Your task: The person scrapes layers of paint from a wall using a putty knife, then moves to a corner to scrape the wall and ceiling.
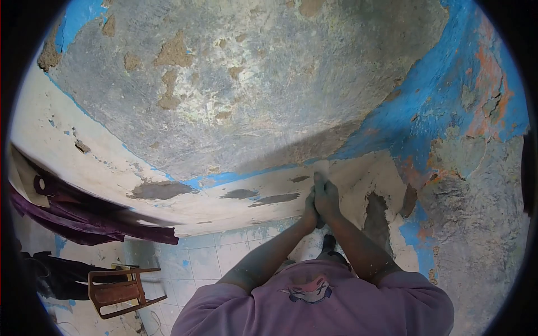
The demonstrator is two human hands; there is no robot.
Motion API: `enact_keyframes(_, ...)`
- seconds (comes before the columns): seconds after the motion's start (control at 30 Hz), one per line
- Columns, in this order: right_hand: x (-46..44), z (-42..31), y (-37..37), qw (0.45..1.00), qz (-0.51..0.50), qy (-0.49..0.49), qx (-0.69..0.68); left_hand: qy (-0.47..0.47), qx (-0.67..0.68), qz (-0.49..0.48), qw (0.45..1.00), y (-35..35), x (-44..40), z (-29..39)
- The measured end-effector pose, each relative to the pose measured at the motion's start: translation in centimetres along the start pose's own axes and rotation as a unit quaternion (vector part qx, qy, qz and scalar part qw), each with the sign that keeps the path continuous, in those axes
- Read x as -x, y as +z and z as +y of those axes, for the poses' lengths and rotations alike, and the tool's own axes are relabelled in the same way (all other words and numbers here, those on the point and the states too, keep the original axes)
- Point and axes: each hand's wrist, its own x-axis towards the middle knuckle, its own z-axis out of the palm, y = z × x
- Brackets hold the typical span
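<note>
Both hands meet at the lower wall, just below the blue strip. My right hand [327,197] is closed, its thumb pointing up along a dark-handled tool [320,223]. Pressed against it, my left hand [310,211] is wrapped round the same tool from the left. Only the dark lower end of the handle shows below the fingers. A blurred whitish patch at the fingertips hides the tool's working end. Behind and above the hands rises the wall [269,95], with bare grey plaster on top and flaking cream paint [269,185] lower down.
On the right, the adjoining wall [476,185] has peeling blue and orange paint. A wooden chair [116,291] lies or stands at lower left on the tiled floor [204,263]. Purple cloth [84,218] hangs at the left, with dark cloth [61,274] below it.
</note>
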Motion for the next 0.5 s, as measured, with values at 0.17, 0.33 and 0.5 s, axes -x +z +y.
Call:
enact_keyframes(0.17, -0.5, -0.4, 0.6, 0.999, 0.009, 0.033, 0.006, 0.034, -0.066, 0.012, 0.997, -0.4, -0.1, -0.4)
enact_keyframes(0.33, -0.2, -1.2, -0.1, 1.000, 0.000, 0.002, -0.003, -0.046, -0.022, -0.053, 0.997, -1.9, -1.9, -0.7)
enact_keyframes(0.5, -0.9, -1.2, 0.1, 1.000, -0.006, 0.025, -0.017, 0.033, -0.018, 0.069, 0.997, -0.1, -1.9, -0.5)
